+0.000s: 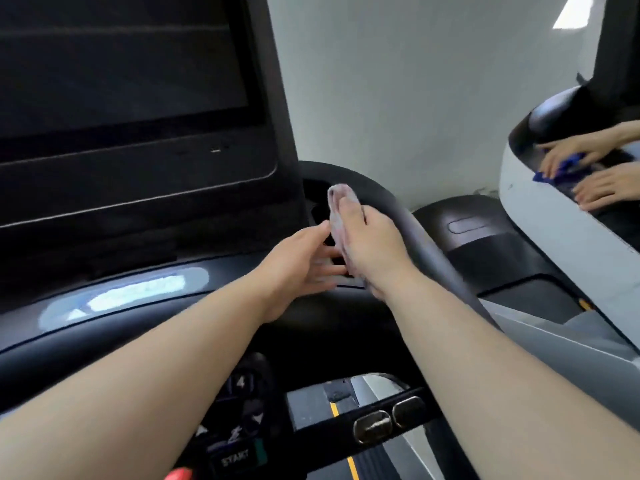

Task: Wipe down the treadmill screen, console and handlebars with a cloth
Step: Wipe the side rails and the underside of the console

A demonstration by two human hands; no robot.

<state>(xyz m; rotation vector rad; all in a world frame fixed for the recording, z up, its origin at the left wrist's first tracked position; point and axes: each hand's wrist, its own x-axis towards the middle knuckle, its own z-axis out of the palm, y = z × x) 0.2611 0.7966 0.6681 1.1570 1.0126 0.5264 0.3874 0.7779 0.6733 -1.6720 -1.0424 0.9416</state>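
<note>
Both forearms reach forward. The right hand (pixel 372 244) grips one pale cloth (pixel 337 209), thumb on top, holding it where the curved handlebar (pixel 419 233) meets the console (pixel 138 306), below the one dark screen (pixel 121 64). The left hand (pixel 298 268) lies beside it, fingers straight and spread, thumb near the cloth. At the right edge, two other hands (pixel 606 190) press one blue cloth (pixel 561 171) on a second machine.

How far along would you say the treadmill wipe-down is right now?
Done: cannot tell; the dark screen gives no sign. In hand: the right hand grips the cloth by the handlebar, left hand open beside it. Left: likely that handlebar and the console below.
</note>
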